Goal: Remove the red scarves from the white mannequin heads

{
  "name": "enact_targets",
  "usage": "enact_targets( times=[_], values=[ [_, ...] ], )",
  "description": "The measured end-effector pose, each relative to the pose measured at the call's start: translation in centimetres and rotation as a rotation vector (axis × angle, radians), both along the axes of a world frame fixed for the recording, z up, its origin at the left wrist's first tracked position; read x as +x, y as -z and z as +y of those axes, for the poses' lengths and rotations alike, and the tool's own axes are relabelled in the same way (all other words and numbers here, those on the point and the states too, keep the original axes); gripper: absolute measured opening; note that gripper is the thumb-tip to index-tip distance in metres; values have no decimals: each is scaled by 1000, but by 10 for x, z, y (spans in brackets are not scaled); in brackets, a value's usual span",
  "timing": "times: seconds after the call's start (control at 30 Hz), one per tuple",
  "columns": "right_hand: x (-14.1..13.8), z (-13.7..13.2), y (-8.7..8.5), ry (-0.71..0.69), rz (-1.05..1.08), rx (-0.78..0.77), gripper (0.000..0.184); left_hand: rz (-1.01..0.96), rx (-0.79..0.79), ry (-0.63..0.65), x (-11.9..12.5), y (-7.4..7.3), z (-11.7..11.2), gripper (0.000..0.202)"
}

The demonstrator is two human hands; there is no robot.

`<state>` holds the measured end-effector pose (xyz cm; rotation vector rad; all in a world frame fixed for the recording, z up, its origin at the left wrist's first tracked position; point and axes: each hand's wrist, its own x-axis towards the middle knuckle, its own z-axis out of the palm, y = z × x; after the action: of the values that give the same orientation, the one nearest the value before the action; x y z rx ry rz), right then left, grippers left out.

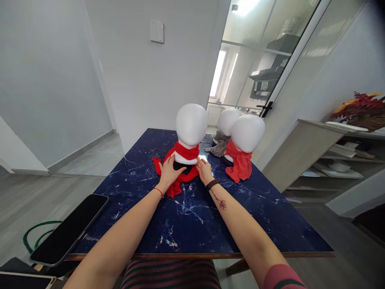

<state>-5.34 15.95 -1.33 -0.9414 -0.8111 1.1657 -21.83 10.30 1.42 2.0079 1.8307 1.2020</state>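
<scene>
A white, faceless mannequin head (191,124) stands on the table in front of me, with a bright red scarf (188,151) wound round its neck. The scarf's loose ends lie on the tabletop to the left and in front. My left hand (170,174) grips the left side of the head's white base, thumb stretched along the front. On the base's right side is my right hand (205,170), its fingers partly hidden. A black part shows under the base's front edge.
Behind to the right stand two more white heads, one with a coral scarf (240,160), one with a grey scarf (221,144). They share the dark blue marbled table (192,224). A black phone (70,228) is at the left front corner. Shelves (339,156) stand at right.
</scene>
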Motion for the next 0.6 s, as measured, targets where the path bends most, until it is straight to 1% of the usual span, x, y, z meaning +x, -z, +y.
enact_targets(
  times=[0.1,0.23,0.4,0.47,0.53,0.6],
  values=[
    [6,0,-4,-30,19,-28,18,-25,7,61,1,3,0,73],
    [10,-1,-8,-57,56,-82,10,-63,63,129,1,6,1,63],
    [10,-3,-13,-126,172,-118,18,-19,132,219,5,0,-5,55],
    [11,-3,-13,-121,206,-111,18,-21,184,243,4,-4,-7,45],
    [13,-2,-12,-104,234,-106,18,-72,247,189,2,-6,-6,34],
    [15,-1,-11,-90,285,-95,19,-143,299,76,-3,-6,-3,32]
  ],
)
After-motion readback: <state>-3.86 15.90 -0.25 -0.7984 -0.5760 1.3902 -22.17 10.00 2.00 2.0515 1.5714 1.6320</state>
